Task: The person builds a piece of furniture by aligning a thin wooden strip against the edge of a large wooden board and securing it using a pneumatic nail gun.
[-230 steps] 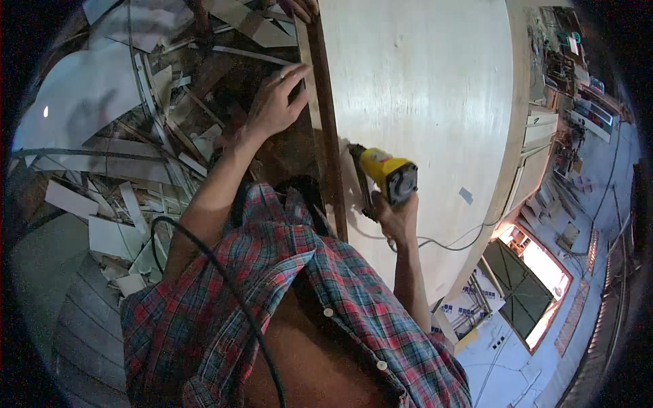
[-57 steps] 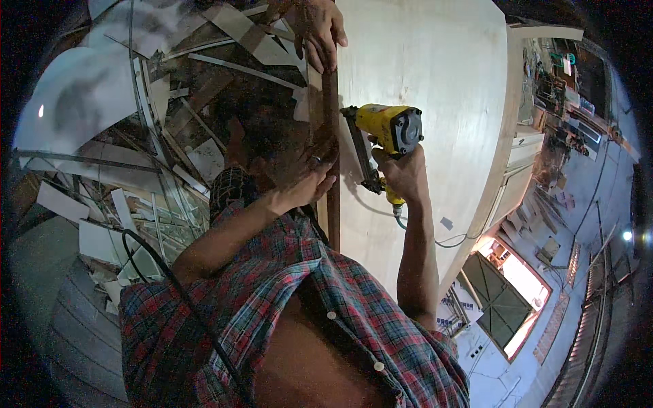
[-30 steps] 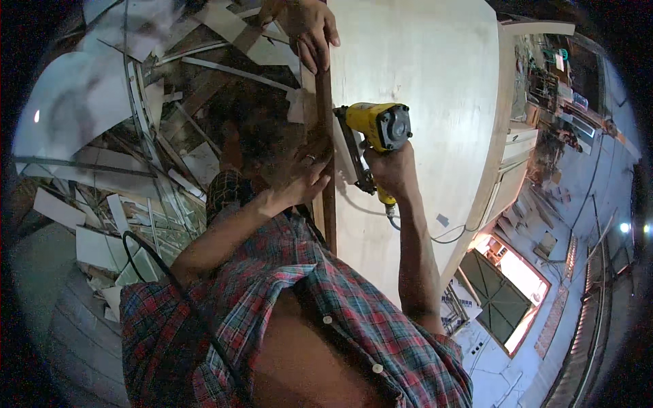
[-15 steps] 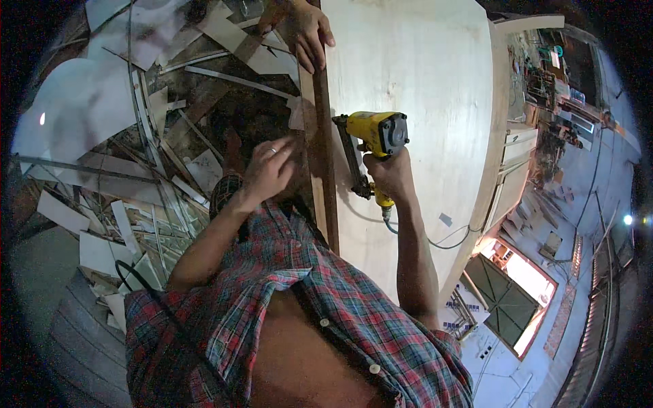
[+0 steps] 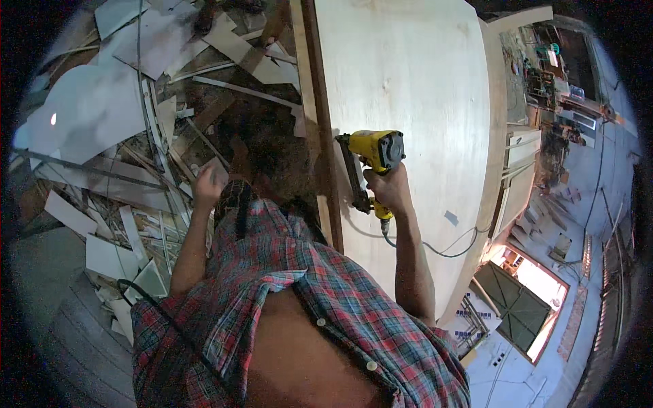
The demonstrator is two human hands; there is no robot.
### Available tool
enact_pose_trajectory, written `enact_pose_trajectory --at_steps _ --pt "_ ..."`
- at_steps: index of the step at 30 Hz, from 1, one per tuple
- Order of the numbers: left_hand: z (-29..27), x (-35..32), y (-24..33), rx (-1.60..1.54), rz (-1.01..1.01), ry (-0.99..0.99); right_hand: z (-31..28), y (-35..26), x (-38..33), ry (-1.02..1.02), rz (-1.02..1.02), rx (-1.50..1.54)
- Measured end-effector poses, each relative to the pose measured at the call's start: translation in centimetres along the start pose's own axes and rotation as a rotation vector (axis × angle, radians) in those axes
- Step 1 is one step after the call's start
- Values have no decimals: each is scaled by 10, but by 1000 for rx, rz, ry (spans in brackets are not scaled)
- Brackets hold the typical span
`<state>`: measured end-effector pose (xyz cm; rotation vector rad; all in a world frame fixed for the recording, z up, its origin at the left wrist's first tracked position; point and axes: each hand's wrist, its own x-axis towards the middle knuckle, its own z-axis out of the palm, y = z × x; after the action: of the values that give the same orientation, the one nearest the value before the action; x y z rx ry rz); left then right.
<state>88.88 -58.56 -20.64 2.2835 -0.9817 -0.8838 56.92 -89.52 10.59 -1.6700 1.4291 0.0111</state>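
My right hand (image 5: 389,187) is closed around the grip of a yellow and black pneumatic nail gun (image 5: 374,148). The gun lies over a large pale wooden panel (image 5: 422,81), its nose close to the dark brown strip (image 5: 320,102) along the panel's left edge. From the gun's lower end an air hose (image 5: 445,254) curves away across the panel. Off to the left, clear of the panel, my left hand (image 5: 211,183) hangs in the air with fingers loosely bent and slightly blurred. Nothing shows in it.
Offcuts of board and thin strips (image 5: 95,115) litter the floor at left. A dark cable (image 5: 170,319) crosses by my left side. Stacked boards (image 5: 520,160) stand beyond the panel's right side, near a doorway (image 5: 524,306). Part of another person's limb (image 5: 273,27) shows at the top.
My left hand has moved left, away from the panel's edge. Another person's hand has left the strip's far end. The nail gun stays in my right hand, slightly lower in view.
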Motion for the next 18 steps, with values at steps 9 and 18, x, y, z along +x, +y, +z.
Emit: enact_pose_trajectory --at_steps 9,18 --pt "-6 -45 -2 138 -109 -137 0 -15 -5 73 4 52" --pt "-5 -36 11 69 -53 50 2 -10 5 96 -30 -32"
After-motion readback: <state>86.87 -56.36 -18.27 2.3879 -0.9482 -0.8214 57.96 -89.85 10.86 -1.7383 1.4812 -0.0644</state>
